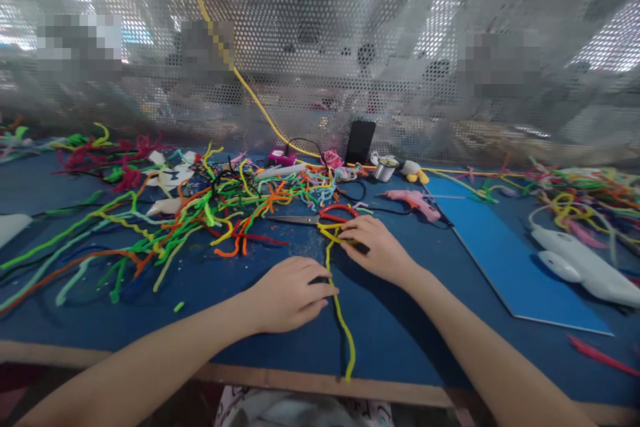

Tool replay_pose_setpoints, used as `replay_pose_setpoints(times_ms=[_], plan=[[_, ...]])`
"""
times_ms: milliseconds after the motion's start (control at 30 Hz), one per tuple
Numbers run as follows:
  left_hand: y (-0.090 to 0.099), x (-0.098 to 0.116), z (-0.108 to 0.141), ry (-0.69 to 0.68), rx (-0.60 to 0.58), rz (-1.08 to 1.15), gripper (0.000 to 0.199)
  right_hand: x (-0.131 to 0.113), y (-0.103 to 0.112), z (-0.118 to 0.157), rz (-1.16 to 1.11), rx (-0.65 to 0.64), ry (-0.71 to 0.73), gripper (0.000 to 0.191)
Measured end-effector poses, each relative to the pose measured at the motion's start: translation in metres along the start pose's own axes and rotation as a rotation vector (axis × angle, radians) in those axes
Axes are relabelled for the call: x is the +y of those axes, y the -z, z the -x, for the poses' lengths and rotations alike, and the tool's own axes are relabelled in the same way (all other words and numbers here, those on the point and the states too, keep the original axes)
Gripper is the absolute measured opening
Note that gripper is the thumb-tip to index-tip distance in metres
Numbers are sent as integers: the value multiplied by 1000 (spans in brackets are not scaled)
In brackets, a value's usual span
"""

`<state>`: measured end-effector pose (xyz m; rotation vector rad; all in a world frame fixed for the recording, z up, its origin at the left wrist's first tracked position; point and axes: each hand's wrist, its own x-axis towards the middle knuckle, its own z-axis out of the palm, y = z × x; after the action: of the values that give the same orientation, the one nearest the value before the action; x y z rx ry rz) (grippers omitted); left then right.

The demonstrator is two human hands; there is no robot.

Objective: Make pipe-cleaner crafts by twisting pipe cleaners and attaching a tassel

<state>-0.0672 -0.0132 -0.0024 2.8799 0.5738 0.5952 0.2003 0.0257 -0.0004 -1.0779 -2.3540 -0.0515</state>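
A yellow pipe cleaner runs down the blue tabletop towards the front edge, its far end bent into crossing loops. My left hand lies low over the table, fingers stretched out and apart, their tips at the middle of this stem. Beside the bent end is my right hand, its fingers loosely curved and apart from the thumb, with part of the yellow stem between them. Whether its fingertips press on the stem is hard to see. Scissors with red-orange handles lie just beyond, blades pointing left.
Tangled coloured pipe cleaners spread across the left. At the right are a pink glue gun, a blue board and a white device. A wire spool and dark phone stand near the perforated metal screen.
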Motion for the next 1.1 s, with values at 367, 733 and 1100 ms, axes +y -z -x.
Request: replay_pose_setpoints(times_ms=[367, 733, 1100], plan=[[15, -39, 5, 545, 204, -163, 26, -6, -8, -1, 41, -148, 30, 24], [9, -20, -1, 72, -119, 19, 45, -2, -7, -3, 159, -178, -74, 18], [2, -23, -2, 18, -100, 82, 39, -11, -17, -4, 225, -60, -153, 21]])
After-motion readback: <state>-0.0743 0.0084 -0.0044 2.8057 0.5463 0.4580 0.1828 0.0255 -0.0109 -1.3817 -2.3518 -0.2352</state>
